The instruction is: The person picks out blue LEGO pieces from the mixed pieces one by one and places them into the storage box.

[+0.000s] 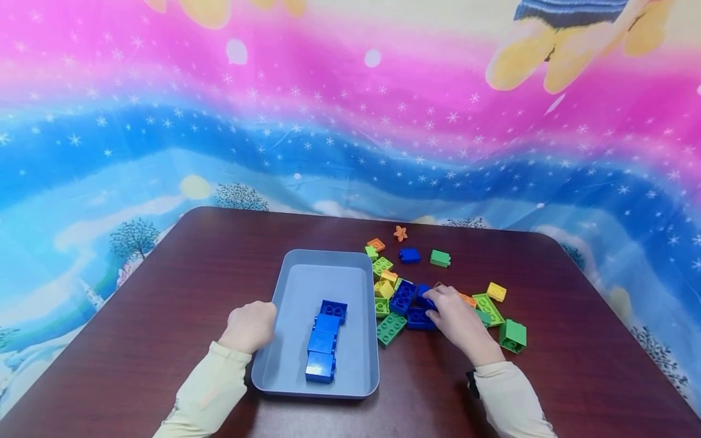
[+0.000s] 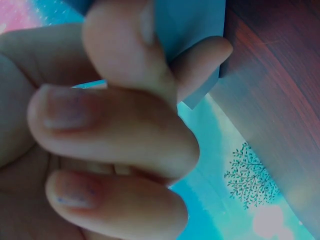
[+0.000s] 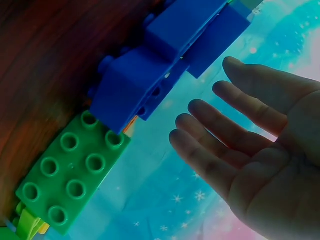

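A grey-blue tray (image 1: 296,260) holds a crooked line of several blue toy bricks (image 1: 322,342). My left hand (image 1: 249,325) is at the tray's left rim, its fingers curled; in the left wrist view, the fingers (image 2: 115,135) are bent and the tray wall (image 2: 192,25) lies against the thumb and index finger. My right hand (image 1: 457,319) reaches over the loose pile beside the tray. Close to its fingertips are blue bricks (image 3: 132,80), and a green eight-stud brick (image 3: 75,170) lies beside them. Its fingers (image 3: 220,125) are extended, with nothing between them.
Right of the tray lie yellow bricks (image 1: 384,289), lime bricks (image 1: 382,266) and a green block (image 1: 513,336). Farther back are a single blue brick (image 1: 409,255), a green brick (image 1: 440,258) and an orange flower piece (image 1: 400,233). A printed cloth (image 1: 339,121) hangs behind the brown table (image 1: 219,261).
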### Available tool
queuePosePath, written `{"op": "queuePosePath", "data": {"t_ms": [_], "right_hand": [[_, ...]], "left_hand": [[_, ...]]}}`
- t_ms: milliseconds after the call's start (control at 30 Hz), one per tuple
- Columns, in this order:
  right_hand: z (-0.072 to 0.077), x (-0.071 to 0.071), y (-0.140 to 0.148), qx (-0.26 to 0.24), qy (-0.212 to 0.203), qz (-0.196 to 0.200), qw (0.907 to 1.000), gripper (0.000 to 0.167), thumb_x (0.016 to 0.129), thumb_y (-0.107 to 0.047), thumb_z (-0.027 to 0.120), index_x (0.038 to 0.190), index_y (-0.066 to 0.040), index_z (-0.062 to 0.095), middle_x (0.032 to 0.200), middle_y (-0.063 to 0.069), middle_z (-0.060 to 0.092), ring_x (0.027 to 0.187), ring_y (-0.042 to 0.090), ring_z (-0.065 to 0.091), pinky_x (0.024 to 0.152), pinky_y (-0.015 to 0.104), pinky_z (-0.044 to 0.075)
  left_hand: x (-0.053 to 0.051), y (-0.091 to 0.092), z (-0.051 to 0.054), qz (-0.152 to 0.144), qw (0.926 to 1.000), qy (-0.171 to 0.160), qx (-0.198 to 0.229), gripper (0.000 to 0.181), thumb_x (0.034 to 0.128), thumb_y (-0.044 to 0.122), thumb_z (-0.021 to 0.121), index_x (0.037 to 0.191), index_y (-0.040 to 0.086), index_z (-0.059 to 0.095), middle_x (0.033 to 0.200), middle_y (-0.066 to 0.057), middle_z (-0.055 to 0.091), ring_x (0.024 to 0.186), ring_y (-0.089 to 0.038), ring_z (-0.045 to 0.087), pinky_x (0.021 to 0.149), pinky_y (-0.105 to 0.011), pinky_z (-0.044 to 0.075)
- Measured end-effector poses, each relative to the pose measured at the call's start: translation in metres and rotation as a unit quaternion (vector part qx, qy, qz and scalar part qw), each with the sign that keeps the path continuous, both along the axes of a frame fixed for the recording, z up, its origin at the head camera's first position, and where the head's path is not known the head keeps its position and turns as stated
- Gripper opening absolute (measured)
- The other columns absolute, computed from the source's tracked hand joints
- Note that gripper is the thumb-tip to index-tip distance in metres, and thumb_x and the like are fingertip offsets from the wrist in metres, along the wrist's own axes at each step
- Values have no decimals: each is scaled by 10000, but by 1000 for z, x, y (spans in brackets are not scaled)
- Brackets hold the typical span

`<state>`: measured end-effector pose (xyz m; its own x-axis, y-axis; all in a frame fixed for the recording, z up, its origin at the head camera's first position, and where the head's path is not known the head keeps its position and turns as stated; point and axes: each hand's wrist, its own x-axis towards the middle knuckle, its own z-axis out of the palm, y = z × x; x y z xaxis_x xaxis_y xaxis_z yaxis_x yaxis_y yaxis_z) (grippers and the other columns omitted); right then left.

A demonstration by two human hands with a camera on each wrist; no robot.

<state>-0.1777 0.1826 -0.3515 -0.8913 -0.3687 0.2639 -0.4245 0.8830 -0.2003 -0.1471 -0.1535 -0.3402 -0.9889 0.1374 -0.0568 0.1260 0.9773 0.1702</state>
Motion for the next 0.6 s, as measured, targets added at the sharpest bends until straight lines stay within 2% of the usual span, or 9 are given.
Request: {"op": "queuePosePath", "data": {"t_ms": [367,600], "right_hand": [[-1,0,7,199,-636,-305,9973,299,712,-17,726,991,35,632,959,168,588,888,308,562,708,394,481],[-2,1,11,89,-654,-422,9969,244,720,-25,720,943,26,636,930,159,581,830,282,577,679,381,487]], "left_hand": [[0,0,0,-9,10000,13,-16,187,737,-39,539,596,79,509,547,-41,478,499,-175,492,448,-390,411],[1,0,1,-14,10000,31,-15,192,741,-42,536,594,78,506,542,-38,470,493,-172,483,444,-381,409]]}}
